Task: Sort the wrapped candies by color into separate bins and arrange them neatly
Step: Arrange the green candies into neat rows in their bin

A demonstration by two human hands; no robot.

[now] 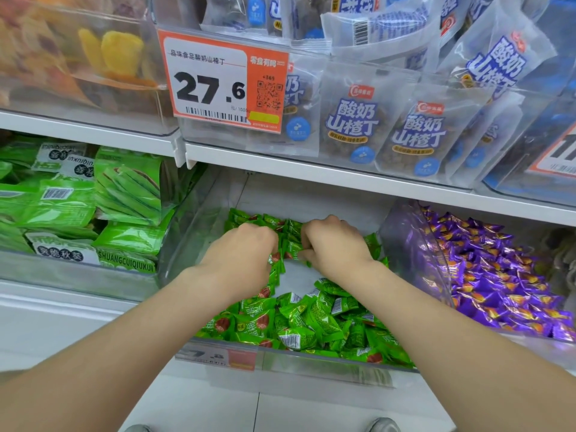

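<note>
While reaching into the middle bin (193,219): knuckles-up over green candies (311,322). Right hand (333,244) fingers curled, pinching a few in the back row, between both hands. Left hand (246,247) fingers curled down into the same row, tips hidden, possibly gripping, can't tell. Rest piled at bin front. Purple candies (498,282) in next bin right.

Fingertips of the left hand (240,254) and right hand (335,244) curl out of sight among the candies (311,319); how many each grips cannot be told. The bin's (193,232) front tag (218,357) is blurred and unreadable. The bottom edge cuts off the shoes (385,425).
</note>
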